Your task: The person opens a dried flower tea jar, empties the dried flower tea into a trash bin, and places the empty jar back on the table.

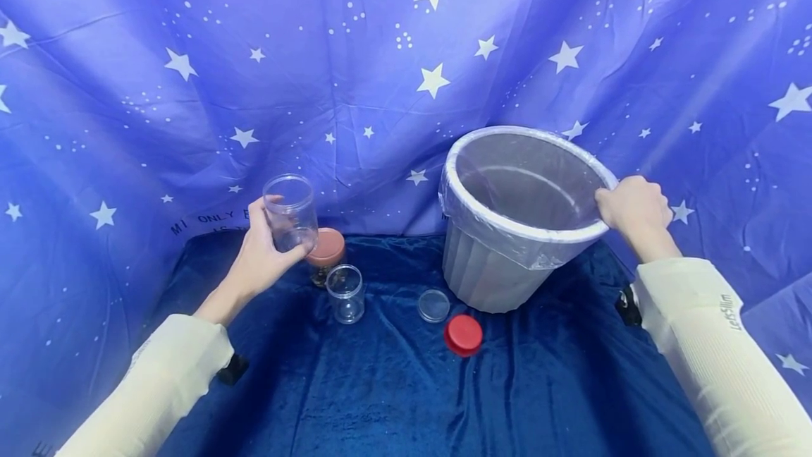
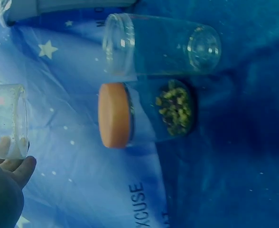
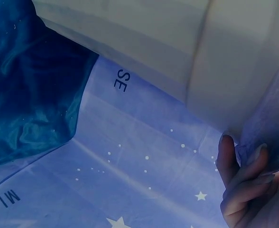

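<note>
In the head view, my left hand (image 1: 256, 256) grips a clear jar (image 1: 293, 211) with no lid on it, raised above the cloth. My right hand (image 1: 636, 211) holds the rim of a grey trash bin (image 1: 491, 275), which leans to the right and has a clear plastic liner folded over its edge. Just below the left hand stands a jar with an orange lid (image 1: 327, 247); the left wrist view shows yellowish-green bits (image 2: 175, 109) inside it. Beside it is a second clear, lidless jar (image 1: 345, 293).
A clear round lid (image 1: 434, 306) lies in front of the bin, with a red lid (image 1: 464, 336) close by. Dark blue velvety cloth (image 1: 380, 393) covers the table. A purple-blue star-printed curtain (image 1: 355, 90) hangs behind and at both sides.
</note>
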The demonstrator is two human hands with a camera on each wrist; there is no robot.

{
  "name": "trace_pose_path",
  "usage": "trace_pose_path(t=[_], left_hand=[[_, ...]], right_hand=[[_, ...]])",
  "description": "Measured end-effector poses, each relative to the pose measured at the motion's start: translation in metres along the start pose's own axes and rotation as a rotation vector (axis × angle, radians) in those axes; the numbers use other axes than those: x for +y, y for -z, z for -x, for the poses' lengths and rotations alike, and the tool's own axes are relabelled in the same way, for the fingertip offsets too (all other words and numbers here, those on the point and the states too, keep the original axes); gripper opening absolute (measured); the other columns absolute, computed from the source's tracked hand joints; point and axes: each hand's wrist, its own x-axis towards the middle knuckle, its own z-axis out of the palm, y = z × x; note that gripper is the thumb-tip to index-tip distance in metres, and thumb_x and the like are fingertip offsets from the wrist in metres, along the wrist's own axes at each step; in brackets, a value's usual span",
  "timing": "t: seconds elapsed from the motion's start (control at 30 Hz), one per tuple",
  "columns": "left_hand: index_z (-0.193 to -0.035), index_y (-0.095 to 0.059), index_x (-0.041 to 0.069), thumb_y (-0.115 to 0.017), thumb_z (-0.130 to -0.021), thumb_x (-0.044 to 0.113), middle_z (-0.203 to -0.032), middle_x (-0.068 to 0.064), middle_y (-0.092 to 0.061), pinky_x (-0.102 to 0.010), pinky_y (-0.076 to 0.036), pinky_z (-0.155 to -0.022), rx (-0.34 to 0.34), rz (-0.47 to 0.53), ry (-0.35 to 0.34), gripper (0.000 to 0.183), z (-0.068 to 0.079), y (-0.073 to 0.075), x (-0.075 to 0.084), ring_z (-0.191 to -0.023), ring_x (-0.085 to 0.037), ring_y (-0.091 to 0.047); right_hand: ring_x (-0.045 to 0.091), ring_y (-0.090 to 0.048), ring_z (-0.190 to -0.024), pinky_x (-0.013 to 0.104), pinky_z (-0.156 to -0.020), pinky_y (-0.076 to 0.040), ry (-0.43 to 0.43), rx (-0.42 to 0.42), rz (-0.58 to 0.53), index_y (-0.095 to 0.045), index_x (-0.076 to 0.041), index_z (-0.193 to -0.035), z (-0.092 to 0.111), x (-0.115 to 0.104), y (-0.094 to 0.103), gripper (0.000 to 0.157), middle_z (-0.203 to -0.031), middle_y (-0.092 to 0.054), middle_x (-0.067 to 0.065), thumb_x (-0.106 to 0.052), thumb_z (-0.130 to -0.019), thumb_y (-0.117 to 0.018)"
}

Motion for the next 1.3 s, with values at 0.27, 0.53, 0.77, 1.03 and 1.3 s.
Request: trace_pose_path(t=[0.27, 0.53, 0.77, 1.03, 1.3], left_hand=[[-0.14, -0.019, 0.006, -0.077, -0.081, 0.014, -0.128, -0.025, -0.057, -0.051, -0.039, -0.103, 0.065, -0.023, 0.039, 0.083, 0.001, 0.005, -0.025, -0.114, -0.041, -0.061], [-0.14, -0.018, 0.008, -0.08, -0.079, 0.021, -0.12, -0.028, -0.056, -0.054, -0.038, -0.101, 0.119, -0.078, 0.13, 0.087, 0.006, 0.005, -0.041, -0.114, -0.044, -0.057], [-0.14, -0.017, 0.006, -0.08, -0.079, 0.02, -0.117, -0.031, -0.057, -0.054, -0.038, -0.1, 0.145, -0.101, 0.161, 0.088, 0.018, -0.006, -0.064, -0.112, -0.044, -0.056], [-0.141, -0.016, 0.006, -0.078, -0.078, 0.015, -0.125, -0.035, -0.053, -0.057, -0.037, -0.102, 0.168, -0.089, 0.217, 0.09, 0.027, -0.013, -0.082, -0.117, -0.047, -0.053], [-0.138, -0.021, 0.004, -0.08, -0.075, 0.009, -0.121, -0.03, -0.055, -0.052, -0.039, -0.101, 0.181, -0.069, 0.263, 0.086, 0.036, -0.022, -0.095, -0.115, -0.043, -0.054]], right_hand=[[0.061, -0.046, -0.115, 0.065, -0.088, -0.043, -0.003, 0.008, -0.002, -0.046, 0.021, -0.122, -0.002, 0.001, -0.001, 0.066, -0.125, -0.045, 0.046, -0.038, -0.092, -0.036], [0.061, -0.046, -0.114, 0.065, -0.089, -0.042, -0.008, 0.009, 0.004, -0.046, 0.02, -0.122, -0.002, 0.0, -0.001, 0.066, -0.125, -0.045, 0.046, -0.038, -0.093, -0.036], [0.062, -0.045, -0.115, 0.065, -0.091, -0.041, -0.014, 0.012, 0.002, -0.045, 0.02, -0.123, -0.002, 0.0, -0.001, 0.066, -0.126, -0.044, 0.046, -0.038, -0.093, -0.036], [0.062, -0.044, -0.115, 0.066, -0.091, -0.041, -0.016, 0.011, 0.005, -0.045, 0.021, -0.122, -0.001, 0.0, 0.0, 0.066, -0.126, -0.044, 0.047, -0.039, -0.094, -0.036], [0.063, -0.043, -0.116, 0.066, -0.092, -0.04, -0.019, 0.005, 0.01, -0.043, 0.021, -0.125, 0.0, -0.002, -0.001, 0.069, -0.127, -0.042, 0.048, -0.04, -0.094, -0.036]])
